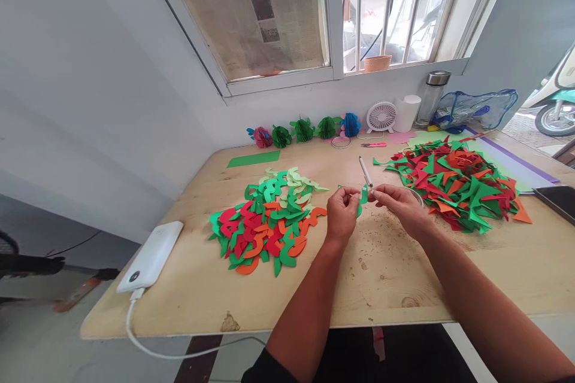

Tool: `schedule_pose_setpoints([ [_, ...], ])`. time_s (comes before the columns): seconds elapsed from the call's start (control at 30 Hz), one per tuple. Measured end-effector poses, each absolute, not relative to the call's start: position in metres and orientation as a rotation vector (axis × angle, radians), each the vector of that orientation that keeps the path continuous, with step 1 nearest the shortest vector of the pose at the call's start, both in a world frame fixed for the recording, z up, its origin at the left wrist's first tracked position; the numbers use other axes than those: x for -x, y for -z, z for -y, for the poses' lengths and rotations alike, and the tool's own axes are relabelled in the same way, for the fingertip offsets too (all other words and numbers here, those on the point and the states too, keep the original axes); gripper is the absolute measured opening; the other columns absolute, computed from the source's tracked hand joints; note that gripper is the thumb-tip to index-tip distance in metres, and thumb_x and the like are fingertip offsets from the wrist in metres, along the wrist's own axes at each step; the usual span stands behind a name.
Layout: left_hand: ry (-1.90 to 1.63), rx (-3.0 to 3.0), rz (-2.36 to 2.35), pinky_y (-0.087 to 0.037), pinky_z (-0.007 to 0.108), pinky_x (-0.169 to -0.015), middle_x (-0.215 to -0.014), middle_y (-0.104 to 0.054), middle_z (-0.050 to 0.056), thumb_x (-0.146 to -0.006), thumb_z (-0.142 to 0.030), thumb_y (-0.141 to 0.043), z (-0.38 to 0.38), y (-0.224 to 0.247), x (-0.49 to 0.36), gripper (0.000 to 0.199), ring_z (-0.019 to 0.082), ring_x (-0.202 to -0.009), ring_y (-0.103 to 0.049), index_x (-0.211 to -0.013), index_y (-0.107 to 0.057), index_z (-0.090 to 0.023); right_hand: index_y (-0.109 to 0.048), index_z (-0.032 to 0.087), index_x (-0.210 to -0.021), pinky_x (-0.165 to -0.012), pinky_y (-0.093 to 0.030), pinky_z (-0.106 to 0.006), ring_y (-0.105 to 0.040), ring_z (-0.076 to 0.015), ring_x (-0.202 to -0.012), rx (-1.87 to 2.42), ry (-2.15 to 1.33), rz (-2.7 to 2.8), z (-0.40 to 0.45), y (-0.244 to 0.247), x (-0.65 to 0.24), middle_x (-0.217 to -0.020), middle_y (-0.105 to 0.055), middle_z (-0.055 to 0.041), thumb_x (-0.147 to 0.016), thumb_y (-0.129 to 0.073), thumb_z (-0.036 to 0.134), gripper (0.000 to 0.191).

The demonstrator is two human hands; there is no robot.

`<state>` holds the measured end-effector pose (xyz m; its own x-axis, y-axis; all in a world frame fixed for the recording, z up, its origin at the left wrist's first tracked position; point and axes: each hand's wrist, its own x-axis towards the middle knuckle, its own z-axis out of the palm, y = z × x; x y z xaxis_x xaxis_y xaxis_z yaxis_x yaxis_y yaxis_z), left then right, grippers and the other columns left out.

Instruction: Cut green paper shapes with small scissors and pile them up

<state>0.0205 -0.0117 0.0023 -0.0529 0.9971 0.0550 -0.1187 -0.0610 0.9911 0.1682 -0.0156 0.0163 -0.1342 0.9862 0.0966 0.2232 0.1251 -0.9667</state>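
Observation:
Both hands are near each other over the middle of the wooden table [381, 287]. My left hand [344, 210] pinches a small green paper piece [363, 196] between thumb and fingers. My right hand [401, 203] is closed at the right side of that piece; what its fingertips grip is too small to make out. A white pen [365, 171] lies just beyond the hands. To the left is a pile of curved green, red and orange paper cutouts [269, 221]. On the right lies a heap of pointed red, green and orange scraps [467, 182].
Along the wall stand several paper honeycomb figures [303, 130], a small white fan [381, 116], a glass bottle [431, 99] and a clear bag [476, 109]. A white power bank [153, 256] with a cable lies at the left edge, a phone [557, 202] at the right.

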Motion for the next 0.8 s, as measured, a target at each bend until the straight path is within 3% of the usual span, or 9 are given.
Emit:
schedule_pose_setpoints([
  [0.43, -1.308, -1.172, -1.114, -0.032, 0.019, -0.049, -0.060, -0.058, -0.001, -0.071, -0.027, -0.061, 0.0119, -0.0015, -0.0211, 0.014, 0.008, -0.052, -0.047, -0.078, -0.062, -0.015, -0.074, 0.020, -0.078, -0.072, -0.045, -0.031, -0.058, -0.0186, -0.077, 1.263, -1.109, 1.465, 0.0167, -0.0155, -0.1674, -0.077, -0.070, -0.0044, -0.075, -0.059, 0.048, 0.032],
  [0.8, -1.214, -1.151, -1.109, -0.032, 0.018, -0.044, -0.056, -0.054, -0.002, -0.070, -0.031, -0.061, 0.0130, -0.0013, -0.0213, 0.019, 0.007, -0.048, -0.042, -0.077, -0.062, -0.014, -0.075, 0.017, -0.081, -0.070, -0.045, -0.031, -0.058, -0.0180, -0.075, 1.245, -1.100, 1.333, 0.0148, -0.0138, -0.1687, -0.078, -0.070, -0.0071, -0.073, -0.062, 0.051, 0.037],
])
